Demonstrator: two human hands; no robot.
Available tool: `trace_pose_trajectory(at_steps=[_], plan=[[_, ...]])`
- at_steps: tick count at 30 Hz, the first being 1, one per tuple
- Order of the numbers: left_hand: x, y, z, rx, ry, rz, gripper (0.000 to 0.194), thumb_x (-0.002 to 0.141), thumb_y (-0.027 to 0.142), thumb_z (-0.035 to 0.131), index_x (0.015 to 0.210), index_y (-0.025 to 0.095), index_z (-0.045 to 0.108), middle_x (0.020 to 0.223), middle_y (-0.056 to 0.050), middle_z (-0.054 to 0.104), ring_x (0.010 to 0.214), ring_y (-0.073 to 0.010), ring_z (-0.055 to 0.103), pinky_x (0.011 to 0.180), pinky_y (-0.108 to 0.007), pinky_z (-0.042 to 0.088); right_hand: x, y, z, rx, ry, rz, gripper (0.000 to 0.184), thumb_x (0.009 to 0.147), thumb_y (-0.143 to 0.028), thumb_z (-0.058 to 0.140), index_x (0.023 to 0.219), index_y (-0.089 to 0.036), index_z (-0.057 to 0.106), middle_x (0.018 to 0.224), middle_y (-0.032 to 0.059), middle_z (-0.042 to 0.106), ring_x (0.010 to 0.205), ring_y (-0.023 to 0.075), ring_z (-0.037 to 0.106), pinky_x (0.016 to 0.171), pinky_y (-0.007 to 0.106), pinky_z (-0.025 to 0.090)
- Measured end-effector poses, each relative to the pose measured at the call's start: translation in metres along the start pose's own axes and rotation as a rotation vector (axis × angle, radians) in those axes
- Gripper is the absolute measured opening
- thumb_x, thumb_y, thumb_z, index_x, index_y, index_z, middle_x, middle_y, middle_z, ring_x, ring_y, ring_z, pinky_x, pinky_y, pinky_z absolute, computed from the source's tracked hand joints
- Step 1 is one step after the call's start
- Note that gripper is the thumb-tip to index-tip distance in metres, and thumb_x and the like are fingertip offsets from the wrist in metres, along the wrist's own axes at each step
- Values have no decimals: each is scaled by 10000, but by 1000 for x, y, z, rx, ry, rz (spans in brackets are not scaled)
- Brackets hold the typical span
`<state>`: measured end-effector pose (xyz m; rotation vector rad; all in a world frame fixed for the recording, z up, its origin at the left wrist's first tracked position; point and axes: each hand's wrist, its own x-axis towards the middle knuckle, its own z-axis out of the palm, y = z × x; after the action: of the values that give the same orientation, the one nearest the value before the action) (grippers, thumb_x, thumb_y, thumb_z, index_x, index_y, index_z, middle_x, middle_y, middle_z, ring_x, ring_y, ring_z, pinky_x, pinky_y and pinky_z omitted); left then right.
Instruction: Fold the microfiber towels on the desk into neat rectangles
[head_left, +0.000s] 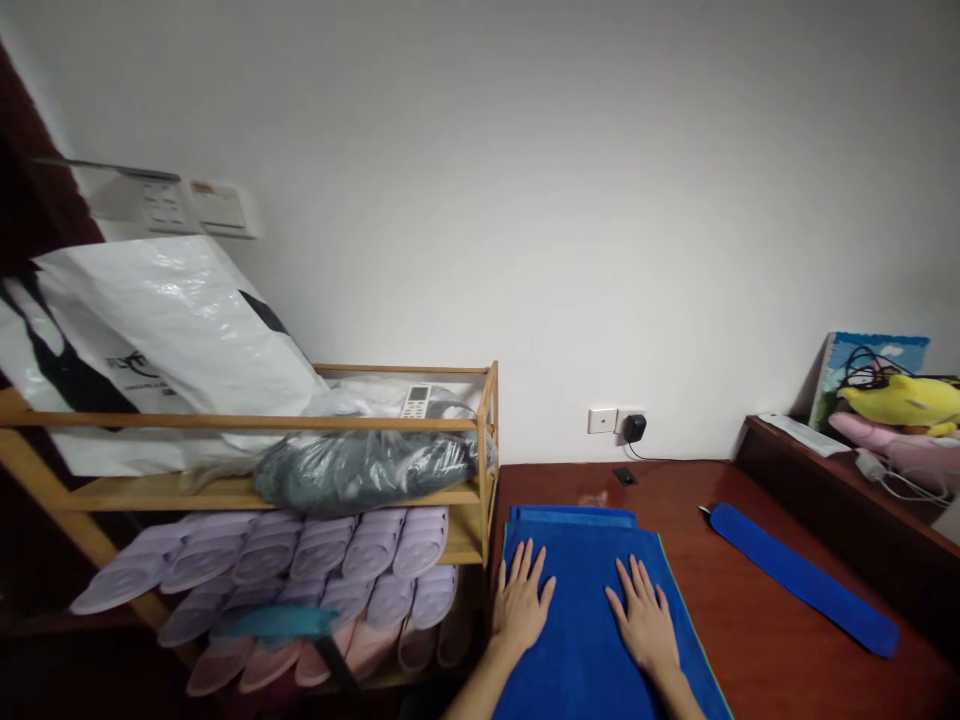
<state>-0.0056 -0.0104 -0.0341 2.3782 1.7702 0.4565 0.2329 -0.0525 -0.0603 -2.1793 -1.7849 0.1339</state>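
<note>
A blue cloth [577,610], which looks like a towel, lies spread flat on the reddish-brown wooden desk [705,490]. Its far end shows folded layers, and a thin green edge runs down its right side. Flat on the cloth's left side rests my left hand [523,598], fingers stretched forward and apart. My right hand [640,612] lies palm down nearer the right edge, its fingers also spread. Neither hand grips anything. Farther right on the desk is a long, narrow blue strip [802,580], set at a slant, with a small pale tip at its far end.
A wooden rack [420,425] on the left holds a white plastic bag [180,340], a clear-wrapped dark bundle [360,470], a remote control [415,402] and rows of slippers [375,545]. A black plug [634,428] sits in the wall. A yellow plush toy [907,402] lies on the right shelf.
</note>
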Motion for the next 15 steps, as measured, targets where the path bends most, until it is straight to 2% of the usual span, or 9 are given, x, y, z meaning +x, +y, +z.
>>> trace_pose_trajectory(at_steps=[3,10,15], plan=[[-15,1,1,2,-61,7,561,910,489,246,1433,289,214,1532,-8,138,1400,-220,122,1127,-482,142,-22,-4,0,-69,-12,1,687,843,-644,182,1421,-278,244,1522,19,198,1404,216,123,1107,487,187],[-36,5,-4,9,-63,20,563,911,489,234,1437,292,192,1533,-8,133,1402,-225,105,1127,-489,137,-47,-2,-7,-121,-6,13,682,848,-636,186,1422,-272,239,1521,21,188,1401,219,139,1096,483,219],[-60,11,-10,1,-91,56,561,914,484,245,1438,301,170,1533,-3,127,1403,-226,92,1128,-492,130,-80,1,-10,-107,11,44,674,850,-623,207,1420,-266,251,1517,30,207,1397,230,157,1091,498,230]])
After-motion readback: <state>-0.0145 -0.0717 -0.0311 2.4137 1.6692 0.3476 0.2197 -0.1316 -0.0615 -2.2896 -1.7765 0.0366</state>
